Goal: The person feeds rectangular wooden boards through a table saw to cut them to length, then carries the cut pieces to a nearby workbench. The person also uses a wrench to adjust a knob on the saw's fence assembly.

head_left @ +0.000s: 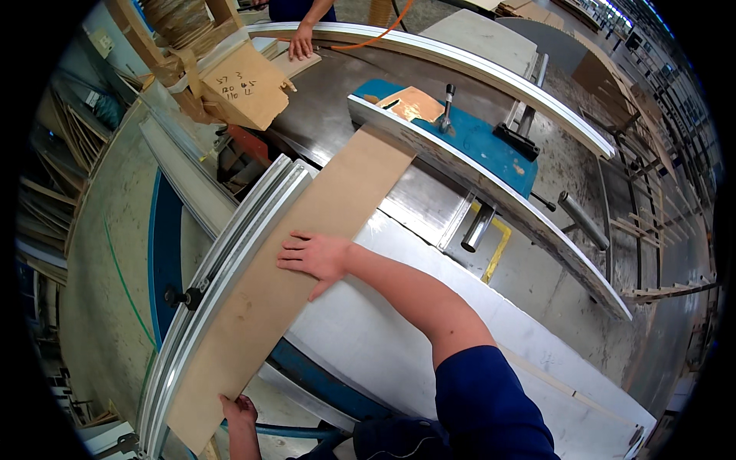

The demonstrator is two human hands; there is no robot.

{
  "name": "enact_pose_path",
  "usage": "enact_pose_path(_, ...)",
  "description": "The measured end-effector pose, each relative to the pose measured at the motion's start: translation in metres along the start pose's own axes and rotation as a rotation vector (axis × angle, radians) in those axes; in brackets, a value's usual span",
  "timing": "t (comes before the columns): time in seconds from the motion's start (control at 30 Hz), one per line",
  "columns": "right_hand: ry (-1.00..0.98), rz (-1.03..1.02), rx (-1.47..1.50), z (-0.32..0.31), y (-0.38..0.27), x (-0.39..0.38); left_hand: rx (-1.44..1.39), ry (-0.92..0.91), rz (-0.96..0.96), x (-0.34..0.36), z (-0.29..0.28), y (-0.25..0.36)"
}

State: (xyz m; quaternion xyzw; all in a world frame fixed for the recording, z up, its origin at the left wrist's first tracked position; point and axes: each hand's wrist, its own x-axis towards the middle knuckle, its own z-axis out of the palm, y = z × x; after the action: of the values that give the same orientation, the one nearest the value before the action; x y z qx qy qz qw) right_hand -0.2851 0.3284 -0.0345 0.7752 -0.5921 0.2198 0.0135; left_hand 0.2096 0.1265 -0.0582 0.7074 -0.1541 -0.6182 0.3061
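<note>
A long brown fibreboard panel [253, 322] lies slantwise along a ribbed aluminium rail [230, 261]. Its far end reaches a metal fence [491, 195] on the machine table. My right hand [320, 259] rests flat on the panel's middle, fingers stretched out. Near the panel's close end, my left hand [241, 412] grips its right edge, with the thumb showing and some fingers hidden underneath. A black clamp knob [182, 297] sits on the rail's left side.
Across the table another person's hand [302, 42] rests on a wooden piece. A cardboard sheet with handwriting [244, 86] stands at the far left. Beyond the fence are a blue plate [491, 146] with a lever and a long white-edged beam [460, 61]. A pale sliding table [429, 307] spreads to my right.
</note>
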Motion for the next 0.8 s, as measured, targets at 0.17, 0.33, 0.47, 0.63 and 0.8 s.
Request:
enact_pose_path(0.17,-0.061,0.017,0.029,-0.008,0.004,-0.002,-0.007,-0.104,0.046,0.011,-0.005,-0.012)
enact_pose_path(0.33,-0.114,0.039,0.051,-0.01,-0.002,0.021,-0.115,-0.173,0.117,0.03,-0.013,-0.027)
enact_pose_path(0.47,-0.192,0.215,-0.048,0.001,-0.049,0.053,-0.196,-0.221,0.245,0.042,-0.006,-0.027)
enact_pose_path(0.63,-0.183,0.196,-0.014,0.007,-0.094,0.085,-0.201,-0.272,0.211,-0.006,-0.011,-0.02)
enact_pose_path(0.8,-0.227,0.171,-0.106,0.014,-0.096,0.075,0.088,-0.448,0.252,-0.058,-0.036,-0.037)
